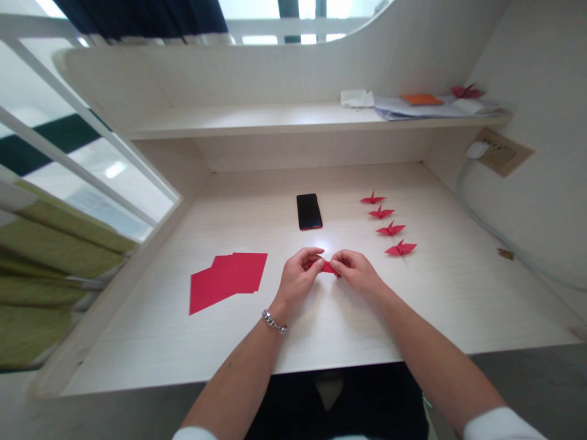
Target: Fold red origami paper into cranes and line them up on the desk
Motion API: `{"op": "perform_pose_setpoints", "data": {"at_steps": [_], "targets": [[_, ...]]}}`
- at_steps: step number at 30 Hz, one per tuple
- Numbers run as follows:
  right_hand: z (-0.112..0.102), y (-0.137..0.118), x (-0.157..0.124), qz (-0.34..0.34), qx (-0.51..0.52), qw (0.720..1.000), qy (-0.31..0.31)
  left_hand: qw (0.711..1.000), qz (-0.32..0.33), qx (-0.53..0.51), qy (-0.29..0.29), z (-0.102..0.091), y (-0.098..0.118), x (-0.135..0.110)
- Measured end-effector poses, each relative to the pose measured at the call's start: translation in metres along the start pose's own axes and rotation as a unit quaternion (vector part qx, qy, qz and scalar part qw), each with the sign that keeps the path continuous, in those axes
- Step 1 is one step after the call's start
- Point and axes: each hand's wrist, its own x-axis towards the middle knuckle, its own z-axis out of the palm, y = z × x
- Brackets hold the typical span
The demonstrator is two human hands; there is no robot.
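Between my two hands is a small piece of folded red paper [328,267], mostly covered by my fingers. My left hand [300,273] pinches its left end between thumb and fingers. The right end is pinched by my right hand [355,269]. Both hands are just above the pale desk, close together. To the right, several red paper cranes [400,248] stand in a slanting row. Overlapping sheets of red paper [229,275] lie flat to the left of my left hand.
A black phone [309,211] lies beyond my hands on the desk [151,342]. Papers [389,110], an orange piece [422,99] and a red folded paper [468,91] rest on the shelf [257,119]. A white cable [481,223] hangs from the socket [504,151] at right.
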Motion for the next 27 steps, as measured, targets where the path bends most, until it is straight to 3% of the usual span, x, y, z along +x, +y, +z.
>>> {"op": "perform_pose_setpoints", "data": {"at_steps": [6,10,13,16,19,27], "targets": [[0.0004,-0.0047,-0.0029,-0.013,-0.018,1.0,-0.009,1.0,-0.003,-0.024,0.006,0.0023,-0.002,-0.0013],[-0.0009,-0.0056,-0.002,-0.021,0.037,0.998,0.05,0.997,-0.015,-0.068,0.035,0.0055,0.0003,-0.0001],[-0.0002,-0.0029,-0.0003,-0.021,0.087,0.992,0.087,0.998,-0.025,-0.052,0.003,0.0075,0.002,-0.0002],[0.0021,-0.0015,0.0001,-0.017,0.107,0.991,0.082,0.999,-0.019,-0.013,-0.023,0.0074,0.0017,-0.0005],[0.0039,-0.0039,-0.0008,-0.021,0.103,0.992,0.069,1.0,-0.021,0.001,-0.011,0.0056,-0.0001,0.0],[0.0046,-0.0067,-0.001,-0.028,0.072,0.989,0.128,0.998,-0.036,-0.056,-0.001,0.0059,0.0016,0.0008]]}}
